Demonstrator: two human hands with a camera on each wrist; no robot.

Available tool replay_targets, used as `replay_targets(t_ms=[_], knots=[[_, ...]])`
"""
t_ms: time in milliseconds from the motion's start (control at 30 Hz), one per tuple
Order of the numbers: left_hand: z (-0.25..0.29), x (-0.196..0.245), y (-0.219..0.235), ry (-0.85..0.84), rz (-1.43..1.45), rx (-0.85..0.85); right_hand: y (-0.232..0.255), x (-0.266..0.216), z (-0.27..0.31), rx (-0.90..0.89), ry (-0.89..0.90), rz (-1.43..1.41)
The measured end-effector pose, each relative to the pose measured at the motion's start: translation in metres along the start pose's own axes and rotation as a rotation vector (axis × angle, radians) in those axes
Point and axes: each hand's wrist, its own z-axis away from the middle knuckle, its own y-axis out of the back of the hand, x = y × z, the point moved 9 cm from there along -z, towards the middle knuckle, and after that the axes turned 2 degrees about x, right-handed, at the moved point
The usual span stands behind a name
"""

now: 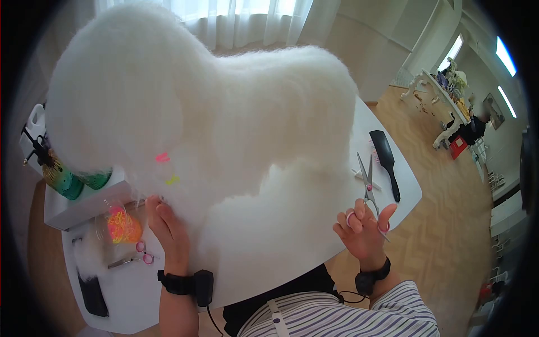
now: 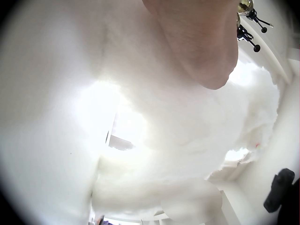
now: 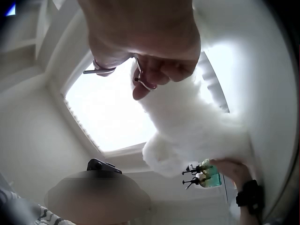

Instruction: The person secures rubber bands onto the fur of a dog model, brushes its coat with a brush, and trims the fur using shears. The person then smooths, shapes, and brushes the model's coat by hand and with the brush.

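Observation:
A large white fluffy dog-shaped figure [image 1: 264, 112] stands on the white table, with a pink band [image 1: 162, 158] and a yellow-green band [image 1: 172, 180] in its fur. My right hand [image 1: 362, 233] holds scissors [image 1: 368, 182] by the finger rings, their blades parted and pointing up beside the figure's right end. At the lower edge of the fur on the left is my left hand [image 1: 168, 227], its fingertips right at the fur and partly hidden by it; I cannot tell whether they pinch it. In the left wrist view, the hand [image 2: 201, 47] overlaps the white fur.
A black comb [image 1: 384, 165] lies at the table's right. On the left are a clear container of colourful bands [image 1: 124, 226], pink-ringed scissors [image 1: 135, 260], a dark brush [image 1: 92, 295] with white fluff, and green spray bottles [image 1: 64, 182]. Another person [image 1: 471, 129] sits far right.

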Motion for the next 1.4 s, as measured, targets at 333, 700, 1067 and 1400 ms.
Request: replay_targets(t_ms=[333,700,1067,1400], knots=[[0.005,-0.019,0.001,0.064,-0.042,-0.033,0.005,0.002,0.006,0.221,0.066,0.002],[0.008,-0.024,0.004,0.088,-0.053,-0.048,0.013,-0.033,-0.022,0.128,0.120,-0.166],[0.004,-0.011,0.004,0.037,-0.022,-0.017,-0.009,-0.066,-0.083,-0.337,-0.006,-0.454],[0.004,-0.013,0.002,0.079,-0.050,-0.032,-0.077,-0.096,-0.111,-0.457,0.020,-0.217]])
